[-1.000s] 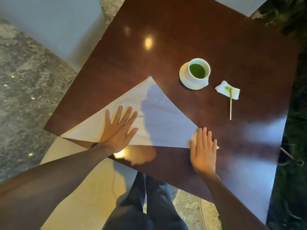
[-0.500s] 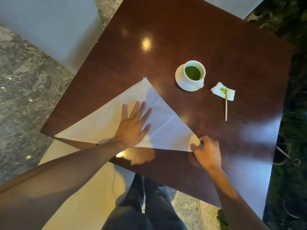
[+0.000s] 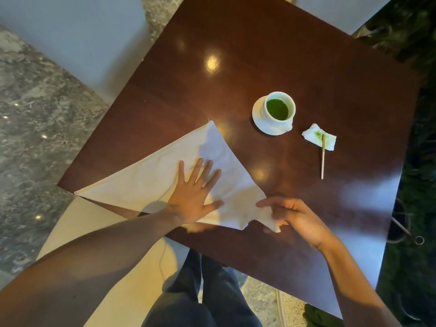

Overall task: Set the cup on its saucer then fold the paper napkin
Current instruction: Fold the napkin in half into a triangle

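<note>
A white cup (image 3: pixel 280 109) of green liquid stands on its white saucer (image 3: pixel 259 119) at the table's middle right. A large white paper napkin (image 3: pixel 151 180), folded into a triangle, lies along the near left edge of the dark wooden table (image 3: pixel 259 55). My left hand (image 3: pixel 193 192) presses flat on the napkin's middle, fingers spread. My right hand (image 3: pixel 295 215) pinches the napkin's right corner, lifted and crumpled a little off the table.
A small crumpled tissue (image 3: pixel 319 139) stained green lies right of the saucer, with a thin wooden stick (image 3: pixel 323 159) resting on it and pointing toward me. My legs show below the near table edge. Stone floor lies to the left.
My right hand has gone from lying flat on the napkin's right corner to pinching and lifting it. My left hand has slid right along the napkin toward its middle.
</note>
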